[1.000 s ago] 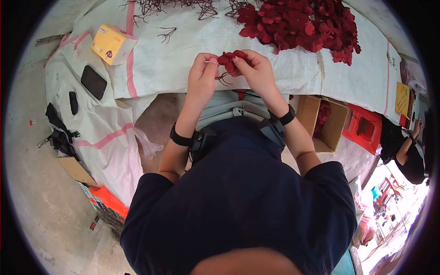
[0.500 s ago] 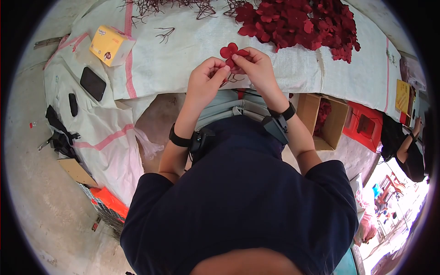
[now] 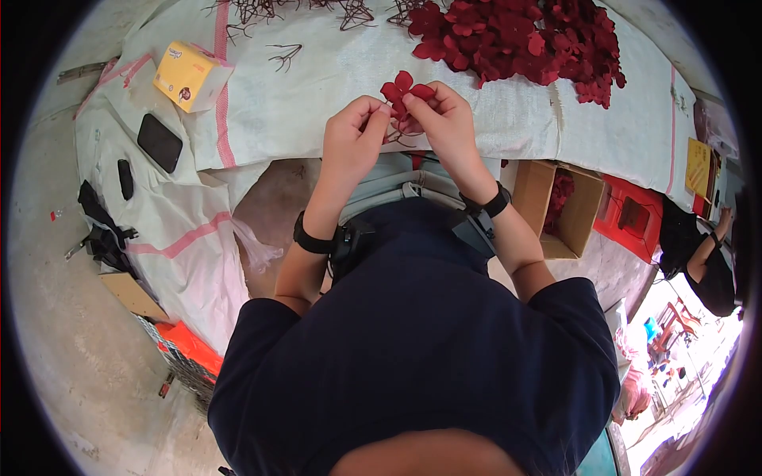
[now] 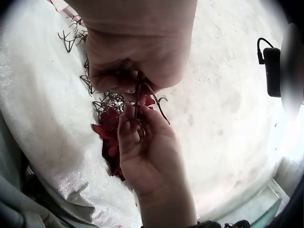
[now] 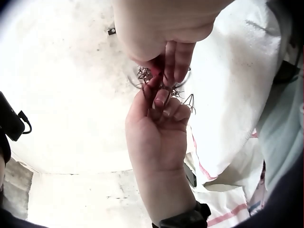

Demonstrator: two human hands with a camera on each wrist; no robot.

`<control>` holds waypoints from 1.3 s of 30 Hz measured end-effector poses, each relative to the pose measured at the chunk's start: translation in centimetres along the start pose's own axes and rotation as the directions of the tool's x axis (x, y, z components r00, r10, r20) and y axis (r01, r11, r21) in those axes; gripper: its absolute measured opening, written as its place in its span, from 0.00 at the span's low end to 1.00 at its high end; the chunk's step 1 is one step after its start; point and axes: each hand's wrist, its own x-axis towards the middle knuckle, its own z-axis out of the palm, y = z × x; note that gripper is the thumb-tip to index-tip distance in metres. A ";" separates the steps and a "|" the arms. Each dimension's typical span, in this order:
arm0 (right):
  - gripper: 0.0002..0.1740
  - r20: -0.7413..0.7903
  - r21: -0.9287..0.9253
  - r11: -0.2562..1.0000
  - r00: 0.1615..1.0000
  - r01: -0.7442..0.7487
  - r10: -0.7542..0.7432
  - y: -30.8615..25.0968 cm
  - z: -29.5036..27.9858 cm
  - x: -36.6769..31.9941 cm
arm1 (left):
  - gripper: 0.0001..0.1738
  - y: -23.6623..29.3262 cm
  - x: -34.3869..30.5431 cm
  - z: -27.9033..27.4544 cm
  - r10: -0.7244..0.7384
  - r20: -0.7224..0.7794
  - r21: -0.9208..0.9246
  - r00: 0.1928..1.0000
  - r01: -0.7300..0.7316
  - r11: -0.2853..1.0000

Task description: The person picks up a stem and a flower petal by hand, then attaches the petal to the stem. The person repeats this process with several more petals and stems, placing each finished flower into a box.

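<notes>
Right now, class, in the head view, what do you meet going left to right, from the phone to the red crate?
black phone → loose twig stem → left hand → right hand → cardboard box → red crate

Red fabric flower (petals spread) w/ thin dark wire stem below, mid-air.

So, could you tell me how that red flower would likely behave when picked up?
Probably very light: the right hand holds the red flower by fingertips alone. Its thin petals look floppy, likely to crease. The wire stem pinched by the left hand looks stiffer.
</notes>
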 end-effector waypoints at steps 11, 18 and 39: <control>0.04 0.049 -0.036 0.994 0.994 0.100 -0.098 0.4 0.4 -0.4 | 0.07 0.5 -0.3 0.2 0.141 0.043 0.173 0.989 -0.146 0.974; 0.04 0.068 -0.019 0.994 0.992 0.104 -0.103 0.3 0.6 -0.6 | 0.07 0.7 -0.2 0.0 0.148 0.059 0.175 0.987 -0.156 0.972; 0.04 0.084 -0.163 0.960 0.972 0.229 -0.218 0.5 0.8 -1.0 | 0.07 0.4 0.0 0.0 0.171 0.001 0.096 0.985 -0.171 0.981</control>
